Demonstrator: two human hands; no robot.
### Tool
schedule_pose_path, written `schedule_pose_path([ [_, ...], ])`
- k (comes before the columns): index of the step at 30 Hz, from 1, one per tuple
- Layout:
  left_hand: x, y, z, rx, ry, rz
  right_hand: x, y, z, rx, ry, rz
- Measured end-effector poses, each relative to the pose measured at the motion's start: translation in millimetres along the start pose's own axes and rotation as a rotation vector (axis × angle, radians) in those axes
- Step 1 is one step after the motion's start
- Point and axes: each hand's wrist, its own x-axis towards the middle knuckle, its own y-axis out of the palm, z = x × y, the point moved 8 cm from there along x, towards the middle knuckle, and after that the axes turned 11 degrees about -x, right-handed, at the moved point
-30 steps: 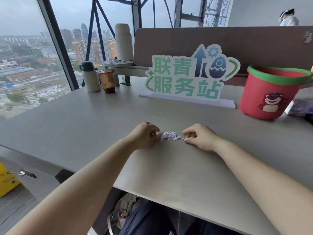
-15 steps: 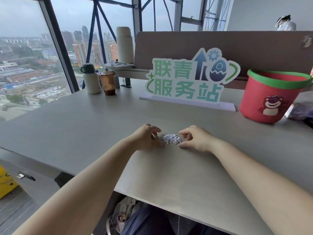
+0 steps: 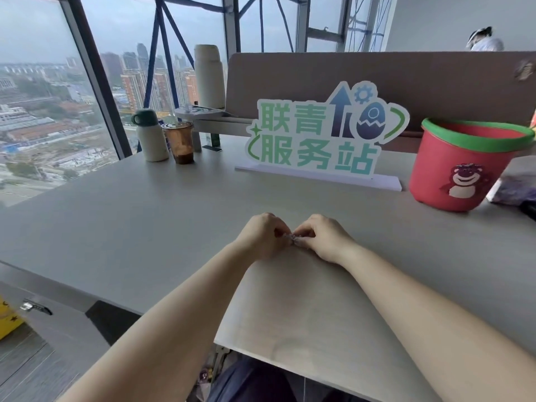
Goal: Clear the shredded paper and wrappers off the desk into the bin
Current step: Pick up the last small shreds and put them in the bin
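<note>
A small heap of white shredded paper (image 3: 295, 237) lies on the grey desk (image 3: 145, 216), almost hidden between my two hands. My left hand (image 3: 265, 237) and my right hand (image 3: 322, 237) meet over it, fingers curled inward and pinching the shreds from both sides. The red bin (image 3: 461, 166) with a green rim and a bear picture stands upright at the far right of the desk, well apart from my hands.
A green and white sign (image 3: 322, 134) stands at the back centre. A white flask (image 3: 150, 137) and a plastic cup (image 3: 180, 142) of brown drink sit at the back left by the window. A purple wrapper (image 3: 516, 187) lies right of the bin.
My hands have closed in on each other, squeezing the spread shreds into a tight clump that is now mostly covered by my fingers.
</note>
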Motion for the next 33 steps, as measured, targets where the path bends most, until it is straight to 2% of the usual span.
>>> schedule_pose_path([
  [8, -2.1, -1.3, 0.3, -0.022, -0.029, -0.082, 4.6, 3.5, -5.6, -0.014, 0.060, -0.080],
  [14, -3.3, -2.3, -0.2, 0.008, -0.049, -0.059, 1.2, 2.6, -4.0, -0.064, 0.112, -0.104],
  [20, -7.4, -19.5, -1.1, -0.030, -0.083, -0.108, -6.8, -12.3, -12.1, 0.012, 0.162, -0.105],
  [33, 9.0, -19.8, -75.2, -0.112, 0.054, -0.090, -41.7, -78.8, -41.9, 0.048, 0.205, -0.184],
])
